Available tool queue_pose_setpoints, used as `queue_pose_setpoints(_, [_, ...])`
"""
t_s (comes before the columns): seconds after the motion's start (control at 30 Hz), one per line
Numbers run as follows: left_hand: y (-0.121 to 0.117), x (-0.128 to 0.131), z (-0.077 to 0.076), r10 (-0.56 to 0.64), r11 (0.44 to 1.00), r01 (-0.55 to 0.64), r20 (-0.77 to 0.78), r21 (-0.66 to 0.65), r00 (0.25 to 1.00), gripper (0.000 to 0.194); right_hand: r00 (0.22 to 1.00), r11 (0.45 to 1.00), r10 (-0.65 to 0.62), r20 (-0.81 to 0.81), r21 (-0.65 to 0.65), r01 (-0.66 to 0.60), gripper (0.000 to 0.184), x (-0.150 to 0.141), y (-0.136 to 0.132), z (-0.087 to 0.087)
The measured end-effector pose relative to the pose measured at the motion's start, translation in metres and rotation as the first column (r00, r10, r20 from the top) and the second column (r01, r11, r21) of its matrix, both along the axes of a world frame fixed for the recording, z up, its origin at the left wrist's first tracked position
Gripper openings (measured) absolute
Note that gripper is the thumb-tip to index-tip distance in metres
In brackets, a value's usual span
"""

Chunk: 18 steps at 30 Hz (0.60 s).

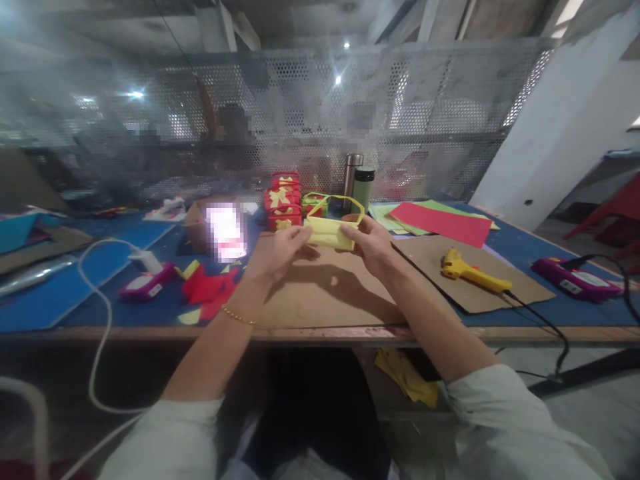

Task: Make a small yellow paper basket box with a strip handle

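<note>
A small yellow paper handbag (327,235) with a thin looped handle hangs over the table between both hands. My left hand (287,250) pinches its left end, thumb on the front. At the right end, my right hand (373,243) grips it with the thumb pressed on the front and the fingers behind. Beneath lies a brown cardboard sheet (320,303), with the shadows of the hands on it. Behind the bag stand stacked red boxes (284,200) with yellow bows and a green box (316,203), partly hidden.
A yellow glue gun (473,272) rests on cardboard at right, near a purple power strip (575,279). Red scraps (207,287) and another purple power strip (147,283) lie left. A lit phone (226,230), bottles (363,190) and coloured sheets (440,223) are farther back.
</note>
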State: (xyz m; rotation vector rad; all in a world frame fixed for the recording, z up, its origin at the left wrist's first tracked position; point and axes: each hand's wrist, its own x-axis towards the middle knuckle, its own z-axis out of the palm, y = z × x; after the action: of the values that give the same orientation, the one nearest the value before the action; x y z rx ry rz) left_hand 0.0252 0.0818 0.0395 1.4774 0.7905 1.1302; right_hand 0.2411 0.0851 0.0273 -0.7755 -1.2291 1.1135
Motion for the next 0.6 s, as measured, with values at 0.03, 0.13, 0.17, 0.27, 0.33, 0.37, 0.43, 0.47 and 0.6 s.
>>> queue_pose_setpoints(0.03, [-0.001,0.001,-0.001,0.006,1.0,-0.007,-0.017,-0.022,1.0,0.049,1.0,1.0,-0.009,-0.001,0.001,0.009,0.059,0.0,0.0,0.0])
queue_pose_setpoints(0.13, [-0.005,0.004,-0.001,0.032,0.996,-0.036,-0.052,-0.078,0.998,0.04,0.999,0.999,-0.04,0.0,0.018,0.04,0.059,-0.004,-0.001,-0.002])
queue_pose_setpoints(0.17, [-0.006,0.005,0.0,0.029,0.995,-0.034,-0.054,-0.098,0.998,0.036,0.999,0.998,-0.052,0.006,0.028,0.052,0.059,-0.006,-0.002,-0.002])
queue_pose_setpoints(0.27, [-0.007,0.009,0.002,0.008,0.988,-0.015,-0.047,-0.151,0.999,0.03,0.996,0.995,-0.079,0.037,0.057,0.077,0.059,-0.01,-0.003,-0.004])
queue_pose_setpoints(0.33, [-0.007,0.009,0.002,0.0,0.985,-0.006,-0.033,-0.17,0.999,0.027,0.995,0.994,-0.086,0.051,0.066,0.083,0.058,-0.011,-0.004,-0.004])
queue_pose_setpoints(0.37, [-0.007,0.009,0.003,-0.003,0.984,-0.001,-0.024,-0.176,1.0,0.026,0.994,0.994,-0.09,0.056,0.066,0.087,0.058,-0.011,-0.004,-0.003])
queue_pose_setpoints(0.43, [-0.007,0.009,0.003,-0.013,0.983,0.012,-0.006,-0.181,1.0,0.025,0.993,0.994,-0.099,0.059,0.061,0.096,0.058,-0.01,-0.005,-0.002])
queue_pose_setpoints(0.47, [-0.007,0.008,0.004,-0.013,0.984,0.014,0.003,-0.179,1.0,0.025,0.993,0.994,-0.101,0.058,0.057,0.098,0.059,-0.009,-0.005,-0.001])
queue_pose_setpoints(0.6, [-0.01,0.006,0.01,-0.006,0.992,0.014,0.059,-0.125,0.998,0.033,0.996,0.996,-0.081,0.042,0.034,0.079,0.059,-0.007,-0.005,0.0])
